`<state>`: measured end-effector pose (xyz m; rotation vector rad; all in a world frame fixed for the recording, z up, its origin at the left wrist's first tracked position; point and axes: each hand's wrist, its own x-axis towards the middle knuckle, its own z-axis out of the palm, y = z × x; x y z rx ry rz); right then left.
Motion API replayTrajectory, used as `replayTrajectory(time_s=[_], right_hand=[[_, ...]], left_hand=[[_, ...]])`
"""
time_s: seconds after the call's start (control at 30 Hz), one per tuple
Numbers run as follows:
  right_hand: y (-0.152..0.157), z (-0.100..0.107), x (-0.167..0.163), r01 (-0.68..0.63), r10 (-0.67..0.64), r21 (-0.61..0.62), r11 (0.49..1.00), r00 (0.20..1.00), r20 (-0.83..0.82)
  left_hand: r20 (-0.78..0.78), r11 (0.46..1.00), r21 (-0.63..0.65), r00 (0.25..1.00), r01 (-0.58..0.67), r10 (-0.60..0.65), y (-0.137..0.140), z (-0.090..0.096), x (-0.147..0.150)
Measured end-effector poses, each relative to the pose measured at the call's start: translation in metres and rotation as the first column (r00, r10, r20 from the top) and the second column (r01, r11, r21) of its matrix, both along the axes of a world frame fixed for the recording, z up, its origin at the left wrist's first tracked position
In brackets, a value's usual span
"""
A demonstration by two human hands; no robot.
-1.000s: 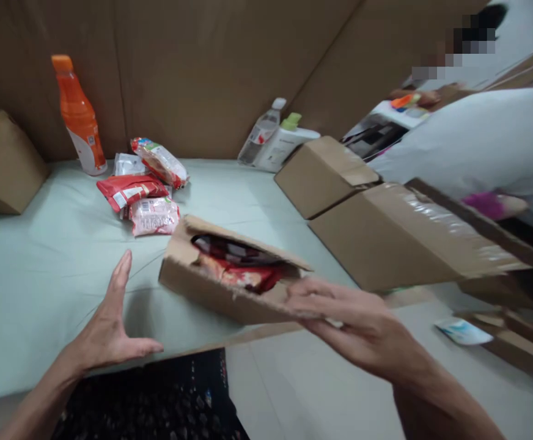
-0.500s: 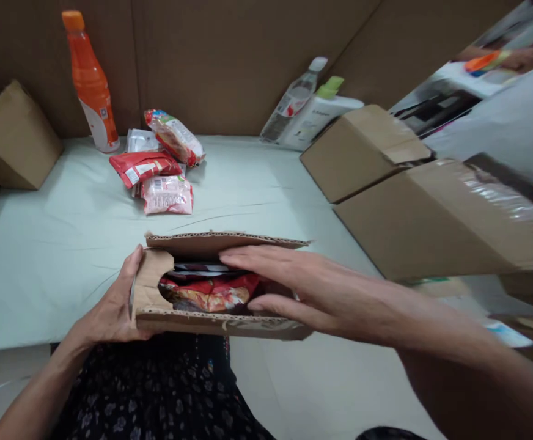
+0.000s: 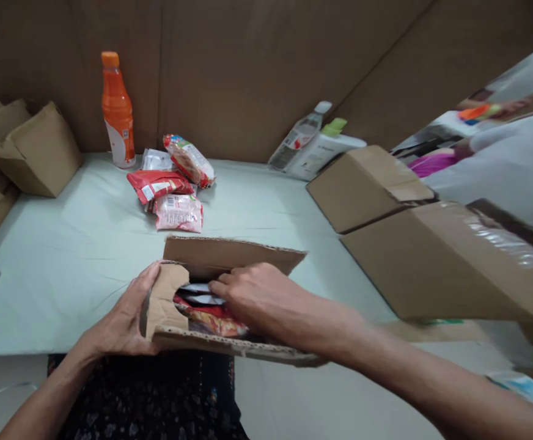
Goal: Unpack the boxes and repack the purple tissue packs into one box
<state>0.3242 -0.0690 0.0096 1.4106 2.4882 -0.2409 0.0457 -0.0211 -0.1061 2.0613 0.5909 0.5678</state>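
Observation:
An open cardboard box (image 3: 230, 255) sits at the near edge of the pale green table (image 3: 65, 269), its flaps up. Red and white snack packets (image 3: 205, 315) lie inside it. My left hand (image 3: 124, 318) holds the box's left end flap. My right hand (image 3: 255, 296) reaches into the box, fingers curled on the packets at the top of the pile.
Several snack packets (image 3: 171, 194) lie further back beside an orange drink bottle (image 3: 117, 111). A clear bottle (image 3: 299, 134) and a white bottle (image 3: 324, 151) lean at the back wall. Cardboard boxes stand at right (image 3: 436, 256) and left (image 3: 32, 153). Another person's white sleeve (image 3: 514, 165) is at right.
The box came from my right hand down to the table's near edge in front of me. My left hand took its left flap, and my right hand went inside onto the packets.

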Motion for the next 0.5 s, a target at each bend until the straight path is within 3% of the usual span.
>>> replayTrajectory(time_s=[0.1, 0.23, 0.33, 0.4, 0.43, 0.5], right_hand=[[-0.004, -0.007, -0.006, -0.019, 0.022, 0.071, 0.997, 0.999, -0.039], [-0.003, -0.008, -0.001, 0.014, -0.009, 0.054, 0.998, 0.995, -0.102], [-0.011, 0.002, 0.018, 0.078, -0.006, 0.186, 0.979, 0.935, -0.356], [-0.021, 0.015, 0.039, 0.264, -0.004, 0.365, 0.893, 0.814, -0.581], [-0.025, 0.022, 0.05, 0.415, -0.025, 0.427, 0.804, 0.739, -0.673], [-0.024, 0.035, 0.069, 0.704, -0.113, 0.443, 0.555, 0.591, -0.799]], left_hand=[[0.009, 1.0, 0.01, 1.0, -0.009, 0.009, -0.001, -0.004, 0.0], [0.003, 1.0, 0.002, 1.0, -0.027, 0.027, -0.002, -0.004, 0.001], [-0.006, 0.998, -0.008, 0.998, -0.058, 0.058, -0.001, 0.001, -0.003], [-0.021, 0.995, -0.019, 0.995, -0.1, 0.099, 0.001, 0.006, -0.012], [-0.031, 0.992, -0.027, 0.992, -0.122, 0.121, 0.002, 0.007, -0.018], [-0.051, 0.986, -0.04, 0.986, -0.162, 0.16, 0.005, 0.01, -0.034]])
